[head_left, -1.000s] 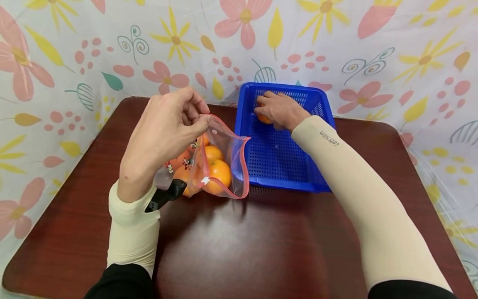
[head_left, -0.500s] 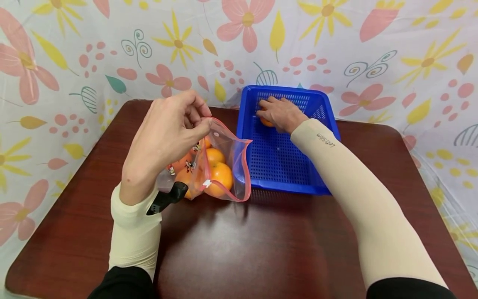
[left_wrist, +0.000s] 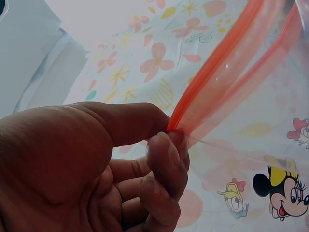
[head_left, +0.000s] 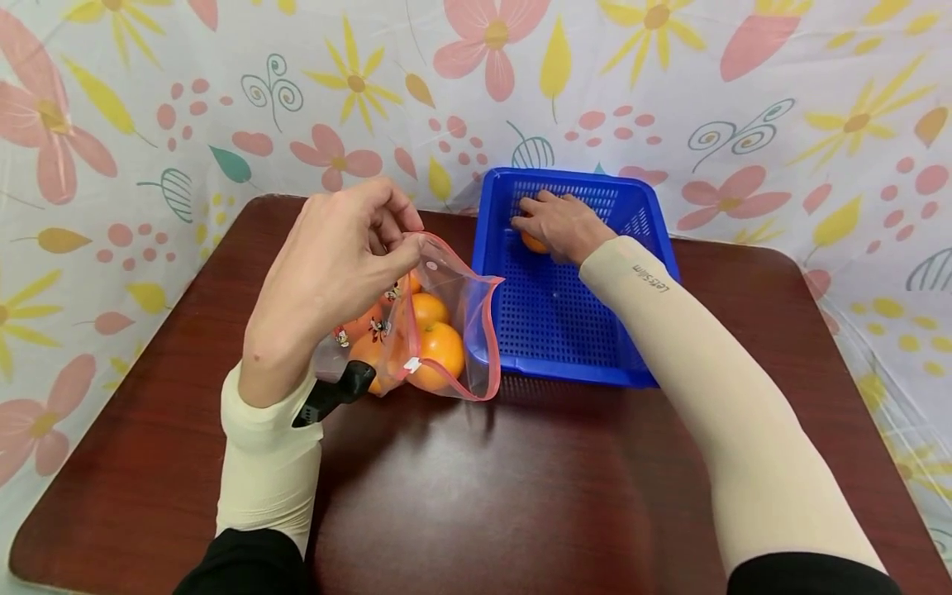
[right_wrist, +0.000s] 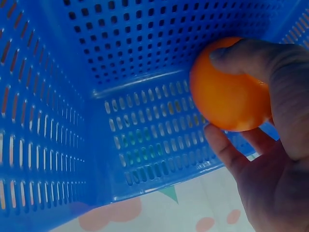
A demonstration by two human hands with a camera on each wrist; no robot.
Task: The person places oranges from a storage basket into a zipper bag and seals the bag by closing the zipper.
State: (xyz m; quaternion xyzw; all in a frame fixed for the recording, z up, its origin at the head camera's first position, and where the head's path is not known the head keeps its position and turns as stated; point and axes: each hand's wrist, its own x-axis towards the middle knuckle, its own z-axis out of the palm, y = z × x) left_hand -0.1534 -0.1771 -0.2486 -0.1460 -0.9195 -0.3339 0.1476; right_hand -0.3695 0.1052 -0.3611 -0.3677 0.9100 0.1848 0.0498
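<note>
My left hand (head_left: 338,264) pinches the pink zip edge of a clear plastic zip bag (head_left: 476,330) between thumb and forefinger. In the left wrist view, cartoon characters are printed on the bag (left_wrist: 231,116). Several oranges (head_left: 440,351) lie inside it, and its mouth gapes toward the basket. Down in the blue plastic basket (head_left: 487,273), my right hand (head_left: 561,225) has its thumb and fingers around a single orange (right_wrist: 229,92). The head view shows only part of that orange beneath the hand; the right wrist view shows it near the basket's perforated wall.
Bag and basket stand side by side on a dark reddish-brown table (head_left: 476,487). A flower-printed curtain (head_left: 416,107) hangs right behind the table. A black wrist-camera mount (head_left: 338,395) sticks out from the left sleeve, close to the bag.
The whole head view has shifted slightly. My right hand stays at the orange in the basket, and my left hand still holds the bag's edge.
</note>
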